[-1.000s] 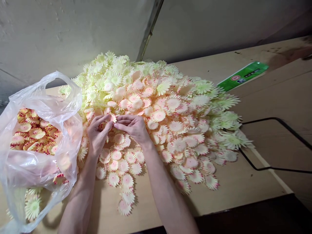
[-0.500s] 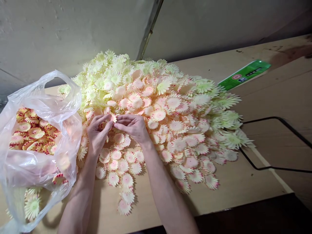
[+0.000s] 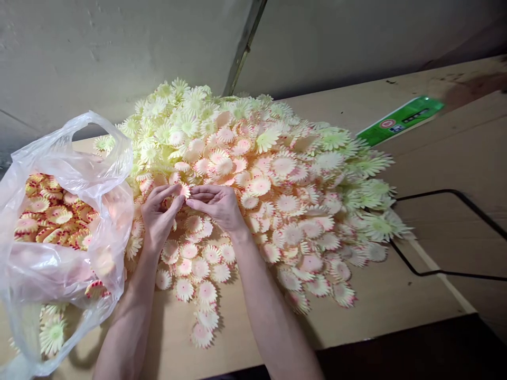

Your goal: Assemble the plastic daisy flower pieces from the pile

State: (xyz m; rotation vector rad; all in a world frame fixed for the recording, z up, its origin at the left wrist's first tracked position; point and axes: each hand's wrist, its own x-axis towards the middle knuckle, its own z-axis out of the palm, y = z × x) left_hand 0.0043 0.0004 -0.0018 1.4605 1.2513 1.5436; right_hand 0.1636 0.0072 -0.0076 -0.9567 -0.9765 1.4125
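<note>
Angling both forearms (image 3: 271,306) inward and up from the bottom edge. Pinching one pink-tinged flower (image 3: 185,191) between thumb and fingers of the left hand (image 3: 158,214), wrist bent inward, above the near left part of the flower pile (image 3: 283,169). Pointing the right hand (image 3: 222,208) leftward, holding thumb and fingers narrow at the flower's right edge; not telling from this view whether gripping it too. Counting two hands, one pinched flower, one pile on the counter (image 3: 380,301), too dense to number. Counting one clear plastic bag (image 3: 69,269) at left, with many red-edged flowers (image 3: 59,211) inside, overlapping too much to count. Also counting one green packet (image 3: 402,120) beyond the pile's right end and one black wire frame (image 3: 463,203) at right.
</note>
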